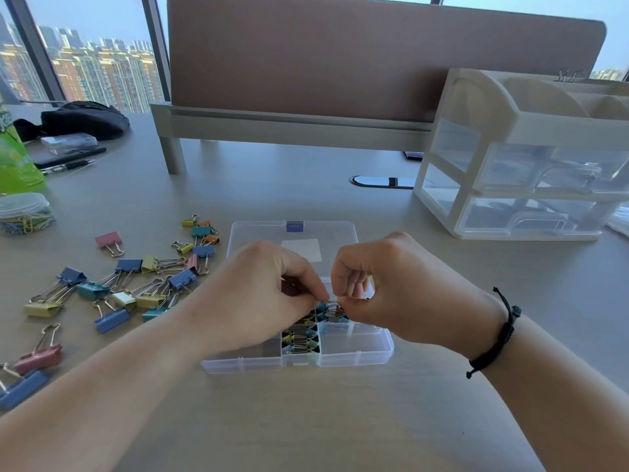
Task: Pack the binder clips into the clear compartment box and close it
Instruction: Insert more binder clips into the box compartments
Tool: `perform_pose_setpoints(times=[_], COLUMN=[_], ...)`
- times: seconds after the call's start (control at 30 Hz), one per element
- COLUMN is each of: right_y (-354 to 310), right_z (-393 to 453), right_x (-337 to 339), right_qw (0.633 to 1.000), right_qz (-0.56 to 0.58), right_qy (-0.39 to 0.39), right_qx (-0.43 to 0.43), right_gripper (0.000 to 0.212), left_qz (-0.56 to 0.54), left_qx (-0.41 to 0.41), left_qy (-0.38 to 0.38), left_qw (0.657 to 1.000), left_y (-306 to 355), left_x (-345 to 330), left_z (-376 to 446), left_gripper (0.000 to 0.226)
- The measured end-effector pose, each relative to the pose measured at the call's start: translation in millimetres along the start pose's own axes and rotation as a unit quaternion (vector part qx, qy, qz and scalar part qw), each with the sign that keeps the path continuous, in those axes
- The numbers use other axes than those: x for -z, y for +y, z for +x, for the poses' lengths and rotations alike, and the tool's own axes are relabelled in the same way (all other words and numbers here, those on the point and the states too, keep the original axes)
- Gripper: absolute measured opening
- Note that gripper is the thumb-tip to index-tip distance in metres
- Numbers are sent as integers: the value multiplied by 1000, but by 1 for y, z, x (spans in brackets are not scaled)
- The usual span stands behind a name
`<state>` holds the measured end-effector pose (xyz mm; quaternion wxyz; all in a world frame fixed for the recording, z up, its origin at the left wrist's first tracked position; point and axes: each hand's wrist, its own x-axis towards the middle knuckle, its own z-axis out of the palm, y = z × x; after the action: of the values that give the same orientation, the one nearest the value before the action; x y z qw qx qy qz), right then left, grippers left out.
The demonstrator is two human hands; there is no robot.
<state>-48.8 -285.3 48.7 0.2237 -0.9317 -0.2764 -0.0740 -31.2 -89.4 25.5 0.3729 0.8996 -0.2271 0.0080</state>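
Desk (306,420) first, drawer unit (531,158) far right, no writing legible anywhere. Clear box (357,352) sits centre, lid (292,233) flipped back, small clips (301,340) packed in its middle cells. Loose clips (119,287) scatter left. Left hand (258,294) and right hand (391,287) curl knuckles-up, fingertips pinching a tiny clip (332,305) over the box.
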Motion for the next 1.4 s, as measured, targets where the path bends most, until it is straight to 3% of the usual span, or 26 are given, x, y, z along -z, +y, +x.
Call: perform_pose_setpoints(times=[0.27, 0.6, 1.07, 1.17, 1.3, 1.4], right_y=[5, -9, 4, 10, 18, 23], right_z=[1, -8, -7, -6, -5, -4], right_x=[0, 6, 6, 3, 2, 3], right_qw=[999, 985, 997, 996, 992, 991], right_qz=[-9, -167, -47, -44, -5, 12], right_qy=[-12, -52, -49, -55, -80, -84], right_qx=[-33, -2, -45, -54, -98, -107], right_gripper=[15, 18, 4, 13, 18, 19], left_qz=[29, 62, 284, 263, 144, 145], left_qx=[-38, -119, -136, -135, -108, -90], left_qy=[7, 13, -61, -59, -45, -48], left_qw=[999, 991, 947, 953, 983, 984], left_y=[2, 2, 19, 13, -2, -7], left_x=[-2, -3, 9, 8, 0, -3], left_z=[-2, -2, -18, -19, -16, -12], left_gripper=[20, 26, 41, 51, 65, 82])
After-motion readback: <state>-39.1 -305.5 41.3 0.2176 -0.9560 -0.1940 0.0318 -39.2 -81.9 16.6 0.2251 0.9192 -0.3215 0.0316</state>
